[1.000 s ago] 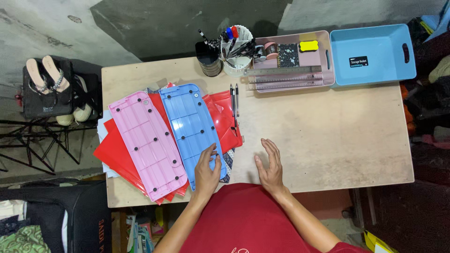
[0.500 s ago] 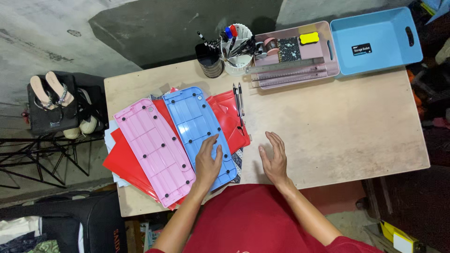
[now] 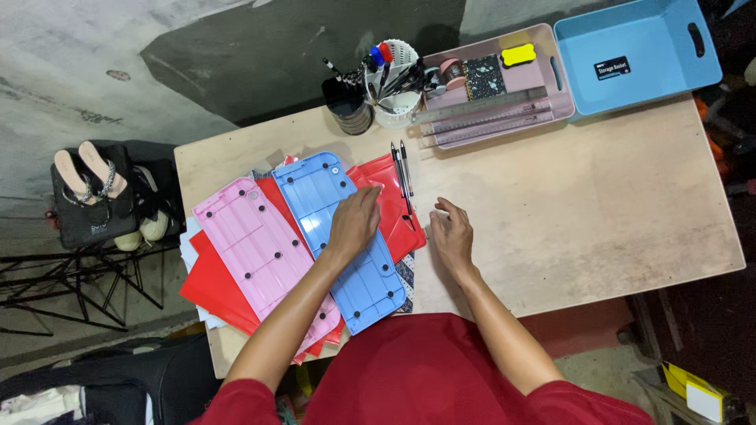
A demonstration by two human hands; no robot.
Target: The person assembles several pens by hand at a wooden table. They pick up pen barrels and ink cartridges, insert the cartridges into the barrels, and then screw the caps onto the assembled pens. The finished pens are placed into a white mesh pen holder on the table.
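folders [image 3: 394, 206] in red sit fanned at the tabletop's [image 3: 598, 205] left under the blue clipboard [image 3: 339, 236] and pink clipboard [image 3: 264, 256], left hand [image 3: 354, 224] flat on blue, fingers released, right hand [image 3: 451, 236] loosely curled, holding nothing, stack looks unsorted.

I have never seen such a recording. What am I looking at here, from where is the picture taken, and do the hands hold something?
The picture comes from one camera worn on a person's head, looking straight down at a wooden table. No machine is here, only two bare hands. The left hand lies flat on a blue plastic board, which rests over a pink board and red sheets. The right hand rests on the bare table, holding nothing. Two pens lie just beyond it. At the far edge stand a black cup, a white pen holder, a pink tray with rulers, and a blue basket.
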